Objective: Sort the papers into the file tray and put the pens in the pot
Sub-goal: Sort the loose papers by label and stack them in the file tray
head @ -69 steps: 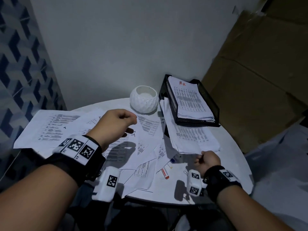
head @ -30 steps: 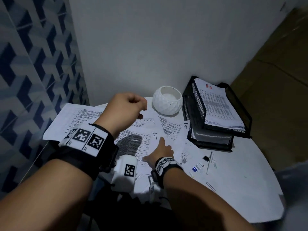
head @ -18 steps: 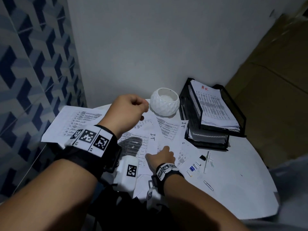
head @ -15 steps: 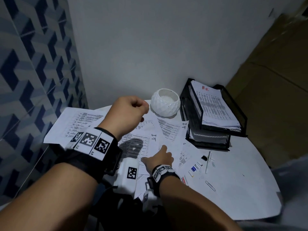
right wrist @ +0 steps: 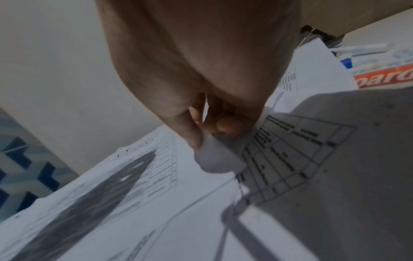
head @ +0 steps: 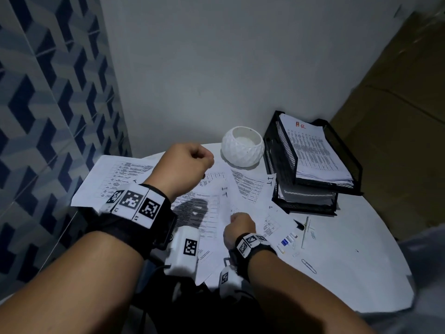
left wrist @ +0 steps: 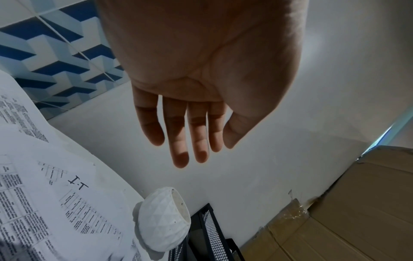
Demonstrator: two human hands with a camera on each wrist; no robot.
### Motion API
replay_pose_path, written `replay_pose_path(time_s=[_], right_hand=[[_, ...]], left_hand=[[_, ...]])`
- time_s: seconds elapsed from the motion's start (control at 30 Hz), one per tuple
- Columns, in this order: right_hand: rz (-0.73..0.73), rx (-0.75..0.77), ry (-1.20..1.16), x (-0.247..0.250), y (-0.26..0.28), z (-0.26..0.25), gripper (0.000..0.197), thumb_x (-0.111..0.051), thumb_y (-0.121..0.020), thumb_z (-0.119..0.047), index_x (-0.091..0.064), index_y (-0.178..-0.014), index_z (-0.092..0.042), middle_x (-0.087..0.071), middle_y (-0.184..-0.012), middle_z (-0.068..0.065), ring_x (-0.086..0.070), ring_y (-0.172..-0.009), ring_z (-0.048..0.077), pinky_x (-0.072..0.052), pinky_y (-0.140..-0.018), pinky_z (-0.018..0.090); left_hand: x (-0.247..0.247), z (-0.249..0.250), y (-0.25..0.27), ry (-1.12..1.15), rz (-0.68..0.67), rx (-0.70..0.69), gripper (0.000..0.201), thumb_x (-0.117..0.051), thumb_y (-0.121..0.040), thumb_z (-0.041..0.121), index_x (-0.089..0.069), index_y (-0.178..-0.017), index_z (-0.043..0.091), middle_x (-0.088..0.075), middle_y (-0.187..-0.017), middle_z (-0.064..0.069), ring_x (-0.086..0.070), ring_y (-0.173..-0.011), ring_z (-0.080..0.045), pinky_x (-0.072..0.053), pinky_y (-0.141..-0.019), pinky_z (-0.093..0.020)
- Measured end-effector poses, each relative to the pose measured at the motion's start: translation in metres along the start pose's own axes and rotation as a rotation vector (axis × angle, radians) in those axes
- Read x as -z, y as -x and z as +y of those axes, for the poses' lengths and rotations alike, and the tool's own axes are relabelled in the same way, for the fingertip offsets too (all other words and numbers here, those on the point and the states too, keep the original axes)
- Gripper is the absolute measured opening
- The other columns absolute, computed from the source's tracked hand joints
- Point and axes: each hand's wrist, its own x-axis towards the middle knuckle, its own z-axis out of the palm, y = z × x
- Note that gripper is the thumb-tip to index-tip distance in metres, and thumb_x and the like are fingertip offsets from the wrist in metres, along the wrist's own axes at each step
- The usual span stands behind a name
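Loose printed papers (head: 216, 196), some marked "I.T", cover the left half of the round white table (head: 349, 273). My right hand (head: 237, 216) pinches the edge of one sheet (right wrist: 290, 150) between thumb and fingers (right wrist: 225, 125). My left hand (head: 199, 157) hovers above the papers near the white faceted pot (head: 242, 149); in the left wrist view its fingers (left wrist: 181, 151) hang loose and hold nothing. The black mesh file tray (head: 285, 150) has two tiers, the top one holding sheets marked "H.R". A white pen (head: 305, 232) and a black-capped marker (head: 298, 224) lie in front of the tray.
A paper clip (head: 309, 266) and small blue-labelled bits (head: 285, 242) lie by the pens. An orange-labelled marker (right wrist: 384, 77) shows under the sheets. Brown cardboard (head: 397, 116) stands to the right, a blue patterned tile wall (head: 48, 92) to the left.
My right hand left the stack by the tray, crossed to the loose papers, lay flat on them, and now has curled to pinch a sheet. The left hand stayed raised.
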Motion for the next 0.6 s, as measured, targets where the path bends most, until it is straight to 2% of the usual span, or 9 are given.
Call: replay_pose_path(time_s=[0.03,0.1,0.17,0.27,0.37,0.43,0.47,0.53,0.6], right_hand=[[0.027,0.02,-0.049,0.005,0.002,0.001,0.032,-0.05,-0.085,0.004,-0.049,-0.066,-0.021,-0.045,-0.067,-0.005,-0.041,-0.053,0.016,-0.029,-0.048,0.018],[0.097,0.04,-0.248,0.022,0.008,0.0,0.021,-0.055,-0.094,-0.006,-0.069,-0.085,-0.018,-0.067,-0.079,-0.005,-0.061,-0.062,0.016,-0.04,-0.046,0.016],[0.14,0.097,-0.393,0.049,0.011,-0.001,0.016,-0.057,-0.099,-0.013,-0.07,-0.093,-0.018,-0.071,-0.085,-0.002,-0.062,-0.065,0.014,-0.044,-0.044,0.016],[0.101,0.26,-0.492,0.098,0.008,0.002,0.012,-0.059,-0.101,-0.015,-0.067,-0.092,-0.016,-0.065,-0.076,-0.001,-0.052,-0.062,0.015,-0.042,-0.051,0.024],[0.005,0.413,-0.543,0.14,0.008,0.001,0.008,-0.062,-0.098,-0.007,-0.069,-0.093,-0.009,-0.068,-0.078,0.0,-0.056,-0.069,0.013,-0.045,-0.064,0.027],[-0.023,0.447,-0.573,0.158,0.009,-0.002,0.01,-0.063,-0.097,-0.002,-0.069,-0.092,-0.008,-0.07,-0.076,-0.004,-0.059,-0.065,0.007,-0.047,-0.062,0.022],[-0.023,0.454,-0.579,0.163,0.009,-0.003,0.013,-0.062,-0.097,-0.001,-0.069,-0.091,-0.01,-0.07,-0.073,-0.006,-0.059,-0.06,0.003,-0.047,-0.057,0.018],[0.001,0.427,-0.611,0.164,0.001,-0.002,0.015,-0.063,-0.097,-0.003,-0.07,-0.089,-0.014,-0.071,-0.073,-0.007,-0.061,-0.061,0.001,-0.05,-0.057,0.018],[0.038,0.302,-0.644,0.152,-0.016,0.007,0.013,-0.065,-0.097,-0.009,-0.07,-0.091,-0.018,-0.072,-0.081,-0.001,-0.064,-0.07,0.01,-0.056,-0.065,0.028]], left_hand=[[0.001,-0.002,-0.002,-0.01,0.009,0.021,0.01,-0.067,-0.094,0.017,-0.074,-0.087,0.019,-0.078,-0.094,-0.004,-0.075,-0.087,-0.026,-0.045,-0.06,-0.024],[0.004,-0.005,-0.005,-0.031,0.016,0.064,0.011,-0.069,-0.093,0.013,-0.073,-0.089,0.022,-0.077,-0.098,-0.005,-0.073,-0.086,-0.025,-0.046,-0.065,-0.024],[0.006,-0.007,-0.009,-0.09,0.013,0.069,0.018,-0.07,-0.091,0.009,-0.073,-0.097,0.026,-0.074,-0.108,-0.002,-0.069,-0.089,-0.02,-0.049,-0.074,-0.026],[0.004,-0.005,-0.01,-0.252,-0.027,0.057,0.056,-0.072,-0.088,0.008,-0.059,-0.136,0.033,-0.061,-0.116,0.004,-0.065,-0.089,-0.016,-0.055,-0.08,-0.031],[-0.006,-0.007,-0.01,-0.428,-0.069,0.064,0.087,-0.08,-0.074,0.025,-0.042,-0.15,0.042,-0.058,-0.14,-0.001,-0.062,-0.117,-0.028,-0.052,-0.101,-0.049],[-0.012,-0.011,-0.01,-0.475,-0.082,0.083,0.077,-0.078,-0.064,0.037,-0.054,-0.136,0.051,-0.063,-0.138,0.005,-0.06,-0.121,-0.029,-0.048,-0.104,-0.054],[-0.014,-0.014,-0.011,-0.484,-0.077,0.085,0.057,-0.076,-0.063,0.039,-0.065,-0.117,0.051,-0.071,-0.123,0.008,-0.065,-0.112,-0.027,-0.049,-0.102,-0.053],[-0.014,-0.014,-0.01,-0.498,-0.046,0.06,0.016,-0.072,-0.069,0.034,-0.074,-0.083,0.043,-0.075,-0.085,0.012,-0.069,-0.088,-0.023,-0.055,-0.092,-0.045],[-0.011,-0.013,-0.009,-0.487,-0.008,0.03,0.007,-0.07,-0.079,0.027,-0.072,-0.073,0.031,-0.072,-0.075,0.01,-0.068,-0.083,-0.021,-0.055,-0.079,-0.033]])
